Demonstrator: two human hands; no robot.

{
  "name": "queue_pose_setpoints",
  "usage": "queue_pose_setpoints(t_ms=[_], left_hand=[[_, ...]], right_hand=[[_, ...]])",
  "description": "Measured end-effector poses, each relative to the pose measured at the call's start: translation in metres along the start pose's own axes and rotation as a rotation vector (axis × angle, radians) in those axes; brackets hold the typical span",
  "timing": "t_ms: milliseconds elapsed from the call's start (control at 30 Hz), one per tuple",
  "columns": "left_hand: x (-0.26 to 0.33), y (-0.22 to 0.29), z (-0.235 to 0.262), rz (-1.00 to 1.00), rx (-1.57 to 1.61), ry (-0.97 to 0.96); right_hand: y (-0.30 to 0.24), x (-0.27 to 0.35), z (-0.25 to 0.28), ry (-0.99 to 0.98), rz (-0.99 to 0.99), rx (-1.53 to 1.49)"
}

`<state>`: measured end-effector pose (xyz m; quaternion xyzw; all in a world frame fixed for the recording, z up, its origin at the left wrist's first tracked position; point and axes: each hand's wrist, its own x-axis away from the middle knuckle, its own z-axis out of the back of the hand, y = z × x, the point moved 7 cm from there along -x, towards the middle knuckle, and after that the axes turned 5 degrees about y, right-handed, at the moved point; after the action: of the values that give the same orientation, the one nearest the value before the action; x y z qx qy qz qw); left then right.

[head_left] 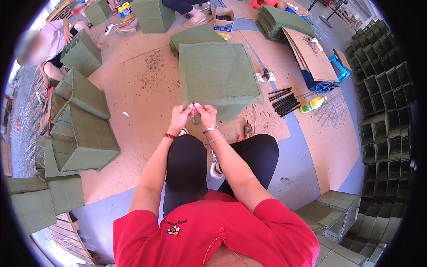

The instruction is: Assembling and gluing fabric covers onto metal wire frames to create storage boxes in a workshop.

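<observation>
The green box (219,73) stood just beyond the person's knees, its broad panel facing up, spreading from the hands toward twelve and one o'clock. At its near left corner the left hand (179,117) and right hand (207,116) came together, thumbs and fingers pinched on the edge; anything finer between the fingertips was too small to tell.

Close by, at four o'clock from the hands, a small dark bottle (247,129) stood on the cardboard sheeting (147,104). Out at three o'clock lay a bundle of black rods (284,105), with a yellow bottle (312,105) just beside it. A white card (267,77) carrying a dark lump lay at two o'clock, near the box's side.

Farther off, open green boxes (91,129) sat in a group at nine o'clock. At ten, a co-worker (57,40) sat beside another green box (82,53). A yellow jug (126,11) stood at eleven, and a stack of green panels (278,23) lay between one and two. Piled green compartments (384,95) rose far out at three o'clock.
</observation>
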<state>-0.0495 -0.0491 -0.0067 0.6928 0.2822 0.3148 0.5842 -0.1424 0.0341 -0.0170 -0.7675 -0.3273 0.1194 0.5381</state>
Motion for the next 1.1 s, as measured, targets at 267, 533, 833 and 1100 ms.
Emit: queue_pose_setpoints(t_ms=[267, 533, 833, 1100], left_hand=[[-0.001, 0.015, -0.001, -0.12, -0.109, 0.026], [-0.005, 0.013, 0.003, -0.146, -0.178, 0.068], [0.0, 0.008, 0.007, -0.077, -0.124, 0.021], [-0.024, 0.017, 0.046, 0.03, 0.187, 0.015]], right_hand=[[-0.016, -0.01, 0.037, 0.131, 0.058, 0.02], [-0.021, -0.014, 0.038, 0.126, 0.056, -0.03], [-0.027, -0.015, 0.073, 0.281, 0.073, -0.142], [-0.024, -0.019, 0.07, 0.257, 0.034, -0.173]])
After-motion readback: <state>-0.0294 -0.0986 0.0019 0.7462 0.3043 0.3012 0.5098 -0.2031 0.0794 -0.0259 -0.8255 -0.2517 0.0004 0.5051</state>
